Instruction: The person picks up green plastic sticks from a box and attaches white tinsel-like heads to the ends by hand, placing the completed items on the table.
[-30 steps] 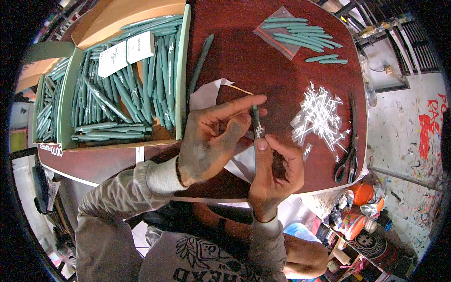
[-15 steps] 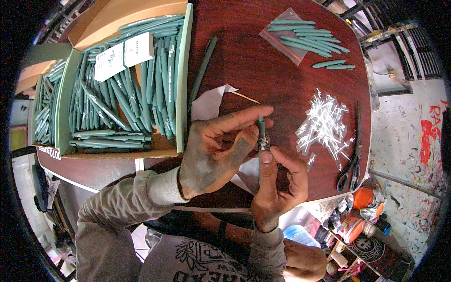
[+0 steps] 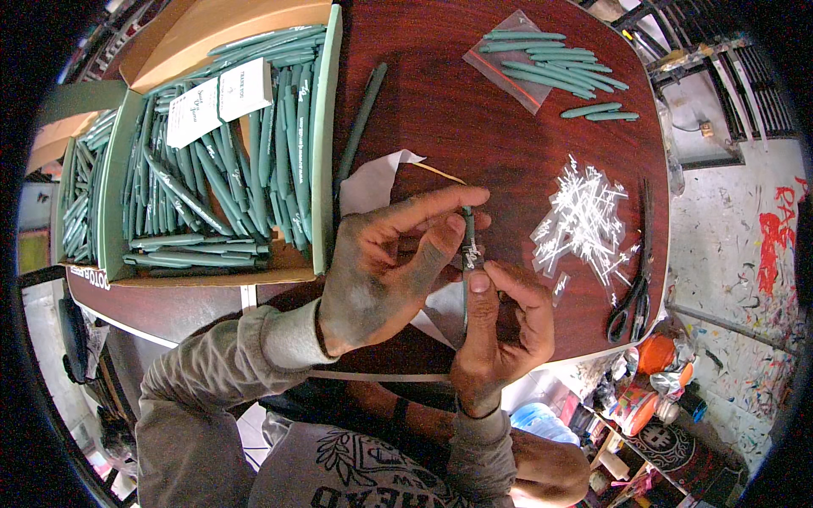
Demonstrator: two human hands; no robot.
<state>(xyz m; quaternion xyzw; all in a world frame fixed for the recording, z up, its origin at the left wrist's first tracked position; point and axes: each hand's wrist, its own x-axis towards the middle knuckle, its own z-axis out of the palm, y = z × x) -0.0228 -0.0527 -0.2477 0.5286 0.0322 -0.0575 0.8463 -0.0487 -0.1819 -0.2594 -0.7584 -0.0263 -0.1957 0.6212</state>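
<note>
A green pen (image 3: 471, 241) stands upright between my two hands, near the front edge of the table. My left hand (image 3: 373, 279) is closed round its upper end, thumb and fingertips on the barrel. Lower down, my right hand (image 3: 508, 322) pinches the barrel, its thumb lying along it. White lettering shows on the pen between the two grips. White paper (image 3: 373, 184) lies partly under and behind my left hand, with a thin tan stick (image 3: 436, 173) beside it. Another green pen (image 3: 362, 118) lies on the table farther back.
To the left, an open box (image 3: 329, 144) holds many green pens and a white card (image 3: 218, 102). A plastic bag (image 3: 529, 97) with green pens lies at the back right. Clear strips with white lettering (image 3: 584, 224) are heaped at right, beside black scissors (image 3: 631, 305).
My left thumb has moved up along the pen to its upper end, showing more of the barrel. My right hand keeps its hold. The whole view has shifted very slightly.
</note>
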